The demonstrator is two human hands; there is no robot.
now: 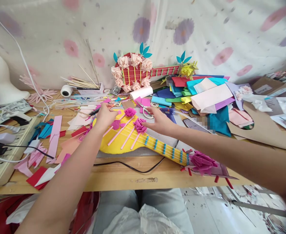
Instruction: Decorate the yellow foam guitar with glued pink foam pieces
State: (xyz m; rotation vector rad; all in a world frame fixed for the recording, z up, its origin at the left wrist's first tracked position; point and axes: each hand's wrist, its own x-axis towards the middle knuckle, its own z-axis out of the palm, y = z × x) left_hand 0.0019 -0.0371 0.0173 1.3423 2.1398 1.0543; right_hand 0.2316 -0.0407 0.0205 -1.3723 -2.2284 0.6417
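Note:
A yellow paper guitar (113,144) lies in front of me, with pink strips, white strings, blue frets and magenta paper flowers. Over its upper left part is my left hand (106,116), fingers curled together; what they hold, if anything, is hidden. A dark slim tool (94,112) shows just left of these fingers. My right hand (161,121) has its fingers at the white handle of a pair of scissors (147,113), closed around it. Below its thumb sits a magenta paper flower (140,125); another magenta flower (130,112) is between the hands.
A red paper guitar (166,71) with pale roses leans at the back. Colored paper (212,97) is piled at right, near a blue glue gun (167,114) and a phone (193,124). Left are paper scraps (54,138) and a power strip (18,152). A black cable (133,167) crosses the front.

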